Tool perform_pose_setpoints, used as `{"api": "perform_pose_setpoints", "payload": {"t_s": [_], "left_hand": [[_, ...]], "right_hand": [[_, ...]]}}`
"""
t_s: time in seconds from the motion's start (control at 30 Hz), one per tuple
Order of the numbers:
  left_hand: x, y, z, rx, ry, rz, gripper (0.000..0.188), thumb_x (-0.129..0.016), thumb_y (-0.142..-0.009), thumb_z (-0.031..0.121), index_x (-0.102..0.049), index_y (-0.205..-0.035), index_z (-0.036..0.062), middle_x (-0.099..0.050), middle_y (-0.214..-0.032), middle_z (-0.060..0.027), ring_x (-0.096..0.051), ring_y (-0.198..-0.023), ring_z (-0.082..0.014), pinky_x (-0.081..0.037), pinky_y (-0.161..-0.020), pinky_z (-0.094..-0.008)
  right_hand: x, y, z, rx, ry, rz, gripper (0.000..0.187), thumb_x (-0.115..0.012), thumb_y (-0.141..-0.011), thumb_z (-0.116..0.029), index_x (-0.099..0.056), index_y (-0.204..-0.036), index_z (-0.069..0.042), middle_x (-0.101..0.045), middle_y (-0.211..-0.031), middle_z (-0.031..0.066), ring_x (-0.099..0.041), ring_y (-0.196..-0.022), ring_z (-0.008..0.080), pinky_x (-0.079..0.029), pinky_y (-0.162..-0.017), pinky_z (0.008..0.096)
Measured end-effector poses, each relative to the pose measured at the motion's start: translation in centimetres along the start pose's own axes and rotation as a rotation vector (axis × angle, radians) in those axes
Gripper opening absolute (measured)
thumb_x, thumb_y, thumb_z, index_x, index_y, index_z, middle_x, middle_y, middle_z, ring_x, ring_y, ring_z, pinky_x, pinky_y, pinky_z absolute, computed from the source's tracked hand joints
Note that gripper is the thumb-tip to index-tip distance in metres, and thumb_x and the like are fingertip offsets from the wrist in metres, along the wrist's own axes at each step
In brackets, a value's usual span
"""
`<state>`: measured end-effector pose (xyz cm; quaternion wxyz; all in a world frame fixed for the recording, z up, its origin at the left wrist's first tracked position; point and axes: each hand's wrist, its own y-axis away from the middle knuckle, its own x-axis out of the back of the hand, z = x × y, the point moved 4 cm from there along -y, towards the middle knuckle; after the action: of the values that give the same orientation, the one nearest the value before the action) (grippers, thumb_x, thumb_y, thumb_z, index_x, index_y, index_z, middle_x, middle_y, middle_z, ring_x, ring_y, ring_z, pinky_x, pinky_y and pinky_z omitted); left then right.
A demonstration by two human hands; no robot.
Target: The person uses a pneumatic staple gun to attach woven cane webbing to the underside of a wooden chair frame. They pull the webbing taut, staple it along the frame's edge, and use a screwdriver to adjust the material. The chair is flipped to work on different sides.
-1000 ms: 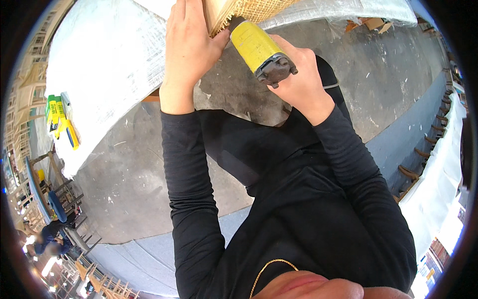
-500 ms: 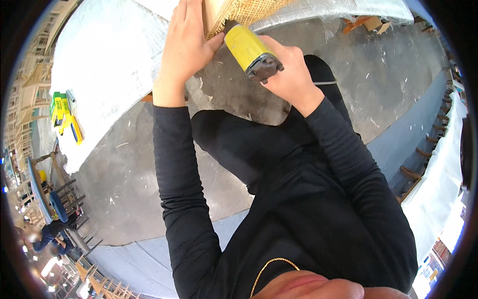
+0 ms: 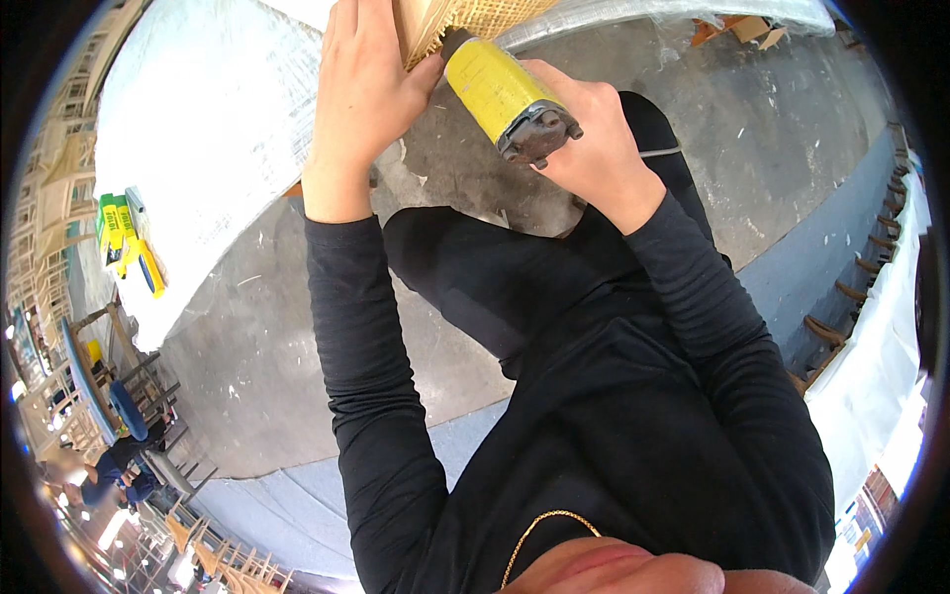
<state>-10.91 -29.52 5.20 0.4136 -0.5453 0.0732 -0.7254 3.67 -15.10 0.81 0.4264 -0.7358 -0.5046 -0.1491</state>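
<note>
Woven cane webbing [image 3: 500, 14], light tan with frayed edges, lies along a pale wooden piece [image 3: 420, 28] at the top of the view. My left hand [image 3: 364, 94] rests against the wood with its fingers stretched forward and the thumb out toward the cane's edge. In my right hand [image 3: 612, 148] is a yellow staple gun [image 3: 492, 89] with a dark end cap; its handle is mostly hidden by the gun's body. The black nose of the gun meets the cane's edge beside my left thumb. The far ends of wood and cane are cut off.
A plastic-wrapped surface [image 3: 213, 129] spreads to the left, carrying green-and-yellow boxes [image 3: 114, 226] and a yellow-and-blue knife-like tool [image 3: 149, 267]. Cardboard pieces [image 3: 749, 28] lie at the far right. My black-clad knees are below the work. Distant people and wooden frames stand at lower left.
The staple gun's rear and my right hand have shifted slightly right, while its nose stays at the cane's edge. The wood and cane sit a little farther left and up in the picture.
</note>
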Motion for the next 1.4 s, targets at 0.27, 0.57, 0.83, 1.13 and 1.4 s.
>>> {"api": "perform_pose_setpoints", "payload": {"t_s": [0.27,0.57,0.83,1.13,1.4], "left_hand": [[0.0,0.2,0.4,0.032,0.009,-0.002,0.093,-0.077,-0.077,0.000,-0.029,-0.156,-0.0068,-0.043,-0.150,-0.0319,-0.040,-0.142,-0.0481,-0.034,-0.121,-0.0474],[0.5,0.1,0.3,-0.046,0.008,-0.020,0.096,-0.078,-0.078,0.002,-0.026,-0.158,-0.0072,-0.041,-0.153,-0.0314,-0.037,-0.145,-0.0470,-0.033,-0.122,-0.0465],[0.5,-0.3,0.6,-0.044,0.008,-0.057,0.098,-0.078,-0.075,-0.001,-0.026,-0.158,-0.0067,-0.040,-0.153,-0.0308,-0.037,-0.145,-0.0471,-0.032,-0.123,-0.0462],[0.4,0.1,0.2,-0.027,-0.010,-0.068,0.100,-0.076,-0.072,-0.003,-0.026,-0.159,-0.0064,-0.040,-0.154,-0.0303,-0.037,-0.145,-0.0468,-0.032,-0.123,-0.0464],[0.3,0.3,-0.7,-0.104,-0.045,-0.071,0.102,-0.079,-0.073,0.002,-0.025,-0.159,-0.0068,-0.040,-0.155,-0.0315,-0.037,-0.148,-0.0464,-0.030,-0.124,-0.0459]], "right_hand": [[0.0,-0.5,-0.2,-0.061,0.059,-0.051,0.058,-0.076,-0.064,-0.004,-0.067,-0.122,-0.001,-0.071,-0.087,0.0264,-0.070,-0.081,0.0448,-0.059,-0.075,0.0466],[-0.8,0.7,1.2,0.026,-0.009,0.018,0.062,-0.076,-0.065,-0.005,-0.065,-0.126,-0.003,-0.071,-0.087,0.0259,-0.070,-0.081,0.0438,-0.058,-0.076,0.0465],[-0.8,0.7,0.8,0.040,-0.020,-0.003,0.054,-0.084,-0.074,-0.010,-0.065,-0.124,-0.001,-0.074,-0.093,0.0219,-0.073,-0.085,0.0391,-0.059,-0.074,0.0393],[-1.0,0.9,0.9,0.048,-0.037,0.020,0.062,-0.080,-0.066,-0.007,-0.065,-0.126,-0.005,-0.073,-0.093,0.0225,-0.071,-0.086,0.0419,-0.059,-0.079,0.0446],[-1.0,3.0,2.4,0.125,-0.023,0.031,0.073,-0.090,-0.063,-0.012,-0.064,-0.131,-0.009,-0.075,-0.102,0.0181,-0.074,-0.088,0.0350,-0.060,-0.078,0.0393]]}}
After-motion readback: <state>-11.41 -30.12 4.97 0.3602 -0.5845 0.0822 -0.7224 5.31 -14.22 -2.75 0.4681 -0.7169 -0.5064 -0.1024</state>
